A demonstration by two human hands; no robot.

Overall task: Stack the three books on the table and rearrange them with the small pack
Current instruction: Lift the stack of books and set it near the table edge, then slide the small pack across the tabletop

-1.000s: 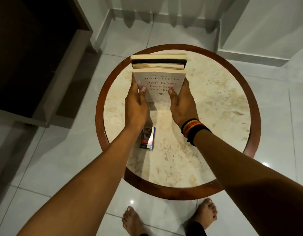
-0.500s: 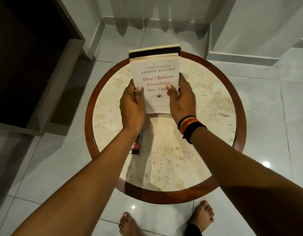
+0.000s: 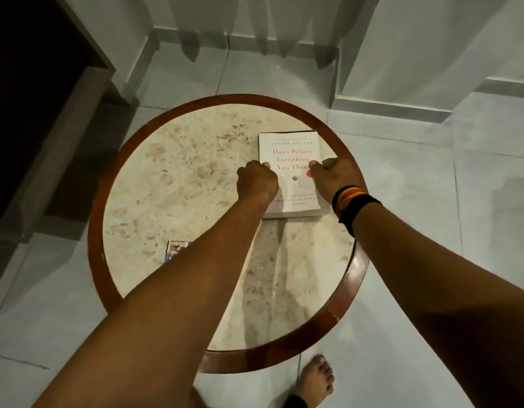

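Head view, left to right: dark cabinet [image 3: 34, 113] beside round table [image 3: 93, 231], wooden rim around pale stone top. Small pack [image 3: 175, 251] flat near table's left front, partly hidden under left forearm. Left hand [image 3: 256, 181] curled over left edge of book stack [image 3: 290, 175], thumb on white cover, fingers tucked out of sight. Stack lying flat at table's right side, top cover white with red lettering; count of books beneath impossible to tell. Right hand [image 3: 333, 176] gripping stack's right edge, thumb on cover. Bands [image 3: 353, 206] around right wrist. Bare foot [image 3: 315, 381] on tiled floor below.
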